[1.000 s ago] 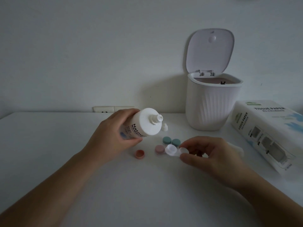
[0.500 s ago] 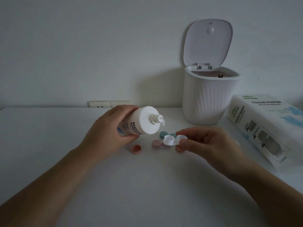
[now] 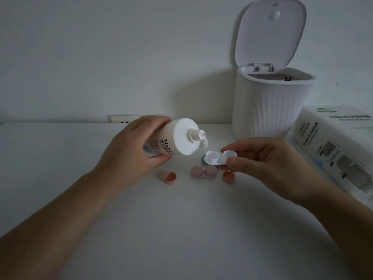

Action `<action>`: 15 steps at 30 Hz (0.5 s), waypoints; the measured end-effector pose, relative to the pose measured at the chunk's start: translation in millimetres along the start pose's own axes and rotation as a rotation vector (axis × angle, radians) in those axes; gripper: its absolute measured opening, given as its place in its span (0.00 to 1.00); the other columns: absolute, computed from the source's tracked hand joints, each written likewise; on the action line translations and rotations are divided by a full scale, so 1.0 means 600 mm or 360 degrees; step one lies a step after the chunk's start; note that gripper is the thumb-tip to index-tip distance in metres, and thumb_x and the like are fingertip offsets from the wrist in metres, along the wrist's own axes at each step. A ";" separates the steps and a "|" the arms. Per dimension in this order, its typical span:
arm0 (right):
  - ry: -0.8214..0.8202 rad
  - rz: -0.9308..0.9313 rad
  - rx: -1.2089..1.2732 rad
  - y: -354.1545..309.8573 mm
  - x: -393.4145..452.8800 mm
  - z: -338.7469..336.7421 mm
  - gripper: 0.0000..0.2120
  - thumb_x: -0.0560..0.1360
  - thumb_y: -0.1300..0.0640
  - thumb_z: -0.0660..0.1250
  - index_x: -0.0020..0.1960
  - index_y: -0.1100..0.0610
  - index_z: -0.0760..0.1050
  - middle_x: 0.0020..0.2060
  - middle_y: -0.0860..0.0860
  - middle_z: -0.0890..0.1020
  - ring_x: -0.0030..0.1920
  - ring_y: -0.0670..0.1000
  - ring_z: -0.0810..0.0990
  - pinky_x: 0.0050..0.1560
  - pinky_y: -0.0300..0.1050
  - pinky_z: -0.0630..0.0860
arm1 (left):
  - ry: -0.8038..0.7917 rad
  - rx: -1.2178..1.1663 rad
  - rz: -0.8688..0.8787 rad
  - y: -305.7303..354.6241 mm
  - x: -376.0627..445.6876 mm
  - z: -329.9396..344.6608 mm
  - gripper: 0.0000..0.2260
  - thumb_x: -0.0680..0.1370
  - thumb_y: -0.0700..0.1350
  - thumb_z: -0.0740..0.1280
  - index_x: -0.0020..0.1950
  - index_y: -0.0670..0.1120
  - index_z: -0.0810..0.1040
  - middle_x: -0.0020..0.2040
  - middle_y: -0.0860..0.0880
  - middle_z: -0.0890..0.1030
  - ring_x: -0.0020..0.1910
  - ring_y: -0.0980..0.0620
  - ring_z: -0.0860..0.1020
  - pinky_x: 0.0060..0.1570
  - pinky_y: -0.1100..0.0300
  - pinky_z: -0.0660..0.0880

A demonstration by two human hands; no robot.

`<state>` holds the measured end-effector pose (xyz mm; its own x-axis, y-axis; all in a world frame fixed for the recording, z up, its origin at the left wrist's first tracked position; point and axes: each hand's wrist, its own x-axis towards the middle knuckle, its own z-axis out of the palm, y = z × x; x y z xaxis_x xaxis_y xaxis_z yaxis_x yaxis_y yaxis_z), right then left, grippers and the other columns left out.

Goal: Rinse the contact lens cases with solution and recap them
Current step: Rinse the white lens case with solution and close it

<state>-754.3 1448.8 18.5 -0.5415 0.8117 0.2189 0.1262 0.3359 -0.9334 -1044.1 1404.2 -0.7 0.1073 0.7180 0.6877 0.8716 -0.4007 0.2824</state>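
left hand [image 3: 129, 150] tilts bottle [image 3: 177, 138] over white case [image 3: 217, 157].

You can read "Nato" in dark letters on the white bottle [image 3: 177, 140]; the rest is cut off. The white box [image 3: 331, 150] says "TISSUE PAPER" on its top and again on its side.

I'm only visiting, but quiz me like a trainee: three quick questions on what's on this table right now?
1. True or false: the bin's lid is closed.
2. Which hand holds the solution bottle: (a) the left hand, (b) the right hand?
3. How many loose orange caps lie on the table?

Key: 1. False, it stands open. 2. (a); the right hand pinches the white lens case. 3. Two: one left of the pink case, one right of it.
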 end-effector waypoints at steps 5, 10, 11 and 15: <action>0.0065 -0.0098 0.0072 -0.001 -0.009 0.005 0.16 0.63 0.47 0.76 0.49 0.51 0.85 0.39 0.54 0.88 0.43 0.61 0.86 0.51 0.46 0.83 | 0.0008 0.0075 0.0066 0.000 0.000 0.003 0.31 0.66 0.44 0.82 0.66 0.51 0.74 0.62 0.55 0.79 0.61 0.53 0.77 0.57 0.63 0.73; 0.0082 -0.0144 0.0053 -0.003 -0.012 0.007 0.16 0.64 0.46 0.76 0.49 0.53 0.86 0.38 0.54 0.88 0.42 0.62 0.86 0.50 0.49 0.82 | 0.0022 0.0155 0.0148 0.003 0.001 0.005 0.30 0.67 0.43 0.82 0.66 0.47 0.76 0.62 0.52 0.80 0.61 0.51 0.77 0.58 0.64 0.71; 0.0082 -0.0146 0.0052 -0.003 -0.013 0.008 0.15 0.65 0.47 0.76 0.48 0.54 0.86 0.38 0.54 0.88 0.42 0.63 0.85 0.51 0.50 0.82 | 0.0024 0.0169 0.0161 0.004 0.002 0.005 0.29 0.67 0.43 0.82 0.66 0.47 0.76 0.63 0.52 0.80 0.61 0.51 0.78 0.58 0.63 0.72; 0.0098 -0.0135 0.0055 -0.003 -0.015 0.010 0.16 0.66 0.48 0.75 0.48 0.58 0.85 0.37 0.55 0.88 0.42 0.65 0.85 0.50 0.52 0.82 | 0.0044 0.0222 0.0193 0.010 0.001 0.002 0.29 0.67 0.41 0.82 0.66 0.45 0.77 0.63 0.51 0.81 0.61 0.49 0.78 0.58 0.57 0.74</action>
<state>-754.7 1438.1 16.8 -0.4965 0.8093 0.3139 0.0528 0.3891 -0.9197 -1038.0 1403.2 0.7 0.2038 0.6525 0.7299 0.9112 -0.3991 0.1024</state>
